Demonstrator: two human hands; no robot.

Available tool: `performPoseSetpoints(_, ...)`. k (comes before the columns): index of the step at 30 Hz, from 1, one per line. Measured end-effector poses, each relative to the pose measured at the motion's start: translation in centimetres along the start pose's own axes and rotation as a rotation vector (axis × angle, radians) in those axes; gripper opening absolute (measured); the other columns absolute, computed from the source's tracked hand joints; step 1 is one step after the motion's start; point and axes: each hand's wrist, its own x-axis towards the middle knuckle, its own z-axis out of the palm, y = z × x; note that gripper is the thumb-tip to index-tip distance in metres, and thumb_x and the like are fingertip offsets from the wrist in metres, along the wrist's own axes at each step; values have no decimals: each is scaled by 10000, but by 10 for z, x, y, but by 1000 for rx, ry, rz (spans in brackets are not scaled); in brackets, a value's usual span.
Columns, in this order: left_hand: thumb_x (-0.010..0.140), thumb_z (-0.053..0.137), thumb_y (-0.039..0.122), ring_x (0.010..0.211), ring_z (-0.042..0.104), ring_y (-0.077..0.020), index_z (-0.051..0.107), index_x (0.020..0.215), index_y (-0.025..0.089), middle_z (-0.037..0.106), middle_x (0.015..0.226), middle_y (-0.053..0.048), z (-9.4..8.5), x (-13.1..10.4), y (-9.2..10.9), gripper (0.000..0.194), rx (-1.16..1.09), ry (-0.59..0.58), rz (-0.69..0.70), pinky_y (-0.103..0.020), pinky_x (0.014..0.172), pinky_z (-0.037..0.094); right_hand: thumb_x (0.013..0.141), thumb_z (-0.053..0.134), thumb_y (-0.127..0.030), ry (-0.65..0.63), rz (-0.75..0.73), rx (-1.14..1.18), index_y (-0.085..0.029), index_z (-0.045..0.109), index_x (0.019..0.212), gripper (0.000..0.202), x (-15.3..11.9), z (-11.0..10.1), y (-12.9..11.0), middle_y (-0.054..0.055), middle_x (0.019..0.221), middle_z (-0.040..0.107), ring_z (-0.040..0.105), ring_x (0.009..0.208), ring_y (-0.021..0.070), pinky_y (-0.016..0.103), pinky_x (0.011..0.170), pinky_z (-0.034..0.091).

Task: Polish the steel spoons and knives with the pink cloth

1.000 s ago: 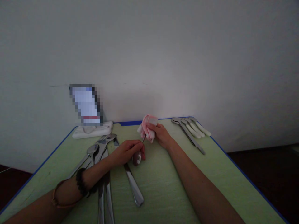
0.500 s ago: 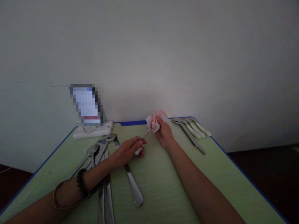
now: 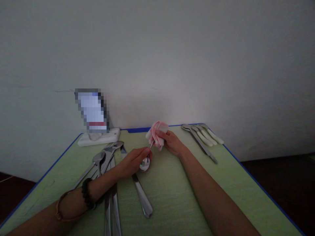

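My left hand (image 3: 136, 159) is closed on a metal spoon (image 3: 144, 164), gripping it near its bowl, which shows below the fingers. The spoon's handle points up and away from me into a crumpled pink and white cloth (image 3: 157, 133). Closed on that cloth is my right hand (image 3: 172, 141), with the cloth bunched around the handle's far part and hiding its end. Under and beside my left forearm lies a loose pile of metal spoons (image 3: 98, 158) and other long-handled cutlery. One broad metal handle (image 3: 142, 198) sticks out of the pile towards me.
At the table's far right, several spoons with pale handles (image 3: 205, 137) lie beside dark metal spoons (image 3: 201, 146). A blurred-out phone (image 3: 92, 110) leans upright on a white block (image 3: 98, 137) at the back left. The green table (image 3: 177, 196) has a blue edge and meets a wall.
My right hand has moved the cloth left and slightly down the spoon's handle, closer to my left hand. The spoon has turned, so more of its bowl shows.
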Motion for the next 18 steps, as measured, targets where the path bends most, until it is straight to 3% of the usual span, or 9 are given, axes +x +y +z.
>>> performPoseSetpoints(13, 911, 289, 437, 553, 499, -144, 525, 672, 189, 560, 573, -1, -3, 0, 8, 417, -13, -44, 4, -244, 576, 385, 666, 667, -393, 135, -88, 91, -127, 660, 750, 279, 2, 6, -3, 50, 606, 665, 577, 549, 153, 272, 550, 439)
performPoseSetpoints(18, 910, 309, 442, 531, 493, -139, 535, 656, 184, 570, 548, -1, -2, -1, 7, 427, -55, -43, 2, -245, 561, 389, 657, 685, -368, 228, -110, 136, -142, 629, 658, 233, 5, 4, -1, 27, 584, 646, 548, 519, 127, 257, 535, 426)
